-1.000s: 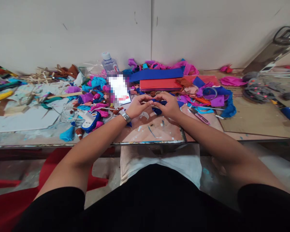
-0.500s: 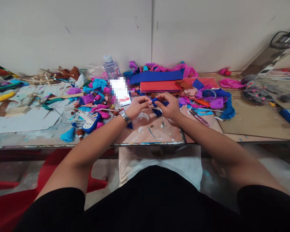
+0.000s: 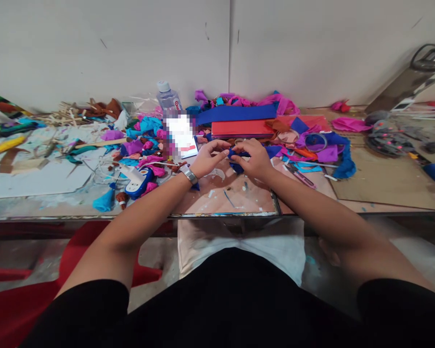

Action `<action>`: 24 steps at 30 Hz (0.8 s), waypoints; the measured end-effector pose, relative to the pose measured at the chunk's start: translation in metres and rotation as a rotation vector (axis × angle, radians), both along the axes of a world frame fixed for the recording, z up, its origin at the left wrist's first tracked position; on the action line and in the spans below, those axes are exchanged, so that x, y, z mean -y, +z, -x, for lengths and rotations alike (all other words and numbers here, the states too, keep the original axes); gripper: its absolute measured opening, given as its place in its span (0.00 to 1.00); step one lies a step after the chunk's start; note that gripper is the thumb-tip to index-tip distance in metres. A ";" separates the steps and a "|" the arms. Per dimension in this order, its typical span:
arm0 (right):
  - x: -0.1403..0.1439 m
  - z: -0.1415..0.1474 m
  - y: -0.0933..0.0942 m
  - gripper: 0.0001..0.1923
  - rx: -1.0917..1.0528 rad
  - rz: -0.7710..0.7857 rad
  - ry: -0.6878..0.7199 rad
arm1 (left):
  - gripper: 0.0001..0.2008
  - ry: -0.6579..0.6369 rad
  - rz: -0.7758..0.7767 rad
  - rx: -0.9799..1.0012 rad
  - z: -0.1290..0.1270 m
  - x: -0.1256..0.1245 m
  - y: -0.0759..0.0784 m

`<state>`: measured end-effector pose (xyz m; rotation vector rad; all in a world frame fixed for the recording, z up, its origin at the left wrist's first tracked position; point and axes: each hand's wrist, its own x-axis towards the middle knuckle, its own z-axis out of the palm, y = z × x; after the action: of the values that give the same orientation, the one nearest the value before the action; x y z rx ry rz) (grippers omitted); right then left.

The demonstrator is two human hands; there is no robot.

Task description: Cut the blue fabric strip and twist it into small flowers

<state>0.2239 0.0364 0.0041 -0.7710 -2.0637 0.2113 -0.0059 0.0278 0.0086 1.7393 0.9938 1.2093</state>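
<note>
My left hand point(image 3: 210, 159) and my right hand point(image 3: 256, 158) meet over the middle of the table. Between their fingertips is a small piece of dark blue crepe paper point(image 3: 235, 153), pinched from both sides and partly covered by the fingers. A further bit of dark blue paper point(image 3: 236, 168) shows just below the right fingers. Left of my left hand, a phone point(image 3: 187, 151) with a lit screen leans upright. Behind the hands lie a long blue paper strip point(image 3: 235, 115) and a stack of red paper point(image 3: 239, 129).
A clear bottle point(image 3: 168, 100) stands behind the phone. Crumpled coloured paper heaps up on both sides. A blue-and-white power socket point(image 3: 138, 184) sits left, a pink cutter point(image 3: 304, 181) and a tape roll point(image 3: 316, 143) right. The table's front edge point(image 3: 224, 214) runs before me.
Both hands stay around the blue paper. The fingers have shifted slightly, with the left ones a little more spread, and the view has moved slightly.
</note>
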 end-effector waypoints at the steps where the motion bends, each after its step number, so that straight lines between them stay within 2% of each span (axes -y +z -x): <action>1: 0.000 0.000 0.000 0.18 0.014 -0.005 0.005 | 0.26 -0.014 -0.015 -0.022 0.000 0.000 0.000; 6: -0.001 0.000 -0.001 0.21 0.006 -0.017 0.024 | 0.28 -0.062 -0.019 -0.064 -0.002 0.001 -0.002; 10: 0.000 0.000 -0.001 0.22 -0.026 -0.004 0.027 | 0.31 -0.041 -0.036 -0.045 -0.001 0.000 0.000; 16: 0.002 -0.001 0.000 0.18 -0.046 -0.020 -0.007 | 0.33 -0.051 -0.052 -0.024 0.001 -0.003 0.000; 24: 0.003 0.001 -0.001 0.19 -0.101 0.027 0.002 | 0.32 -0.084 -0.099 -0.092 0.004 -0.006 -0.005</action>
<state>0.2226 0.0339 0.0031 -0.7591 -1.9699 0.2745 -0.0098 0.0334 0.0037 1.9099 0.9175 1.1507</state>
